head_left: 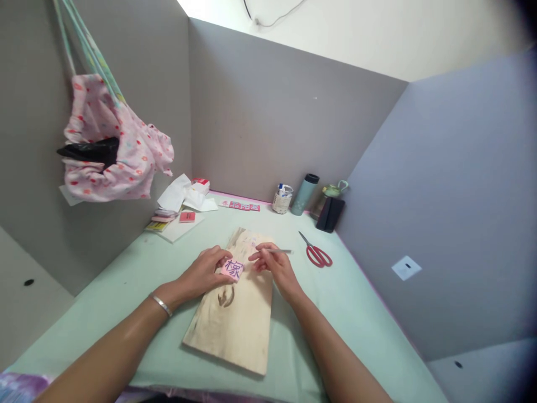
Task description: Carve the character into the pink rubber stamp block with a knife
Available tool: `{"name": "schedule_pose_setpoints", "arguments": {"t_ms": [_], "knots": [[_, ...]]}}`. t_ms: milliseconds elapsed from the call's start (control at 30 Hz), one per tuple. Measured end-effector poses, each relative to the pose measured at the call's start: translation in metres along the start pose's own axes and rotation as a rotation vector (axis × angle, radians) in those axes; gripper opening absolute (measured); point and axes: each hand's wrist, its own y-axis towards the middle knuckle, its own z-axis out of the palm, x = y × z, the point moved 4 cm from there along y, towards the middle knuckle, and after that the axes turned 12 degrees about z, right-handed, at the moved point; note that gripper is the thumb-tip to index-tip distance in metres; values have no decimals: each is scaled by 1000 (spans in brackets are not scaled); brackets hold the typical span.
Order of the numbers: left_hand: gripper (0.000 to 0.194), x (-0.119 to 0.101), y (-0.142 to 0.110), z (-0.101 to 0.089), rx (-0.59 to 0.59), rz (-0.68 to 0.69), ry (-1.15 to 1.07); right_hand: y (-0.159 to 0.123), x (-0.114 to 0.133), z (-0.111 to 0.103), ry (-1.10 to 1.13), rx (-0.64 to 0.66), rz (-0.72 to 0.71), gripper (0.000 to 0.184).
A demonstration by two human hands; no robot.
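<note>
My left hand [205, 272] pinches a small pink square piece [232, 270] by its edges, thumb below and fingers above. A dark Chinese character is drawn on its upward face. My right hand [277, 270] is closed around a thin grey pen-like tool [282, 251], whose back end points right; its tip is hidden by the fingers, so its kind cannot be told. Both hands are over a wooden board [247, 330] with a dark knot, lying lengthwise on the pale green cloth. Faint marks show on the board's far end.
Red-handled scissors [318, 256] lie right of the board. Farther back stand a cup of pens [282, 200], a teal bottle [305, 196], a green-lidded jug [331, 191] and a black phone [330, 215]. Papers [180, 225] are piled left; a pink cloth bag [113, 151] hangs above.
</note>
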Motion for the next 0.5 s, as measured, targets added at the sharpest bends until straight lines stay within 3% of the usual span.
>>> {"name": "schedule_pose_setpoints", "arguments": {"t_ms": [200, 500], "knots": [[35, -3, 0, 4, -44, 18, 6, -2, 4, 0, -83, -88, -44, 33], [47, 0, -1, -5, 42, 26, -82, -5, 1, 10, -40, -60, -2, 19]]}}
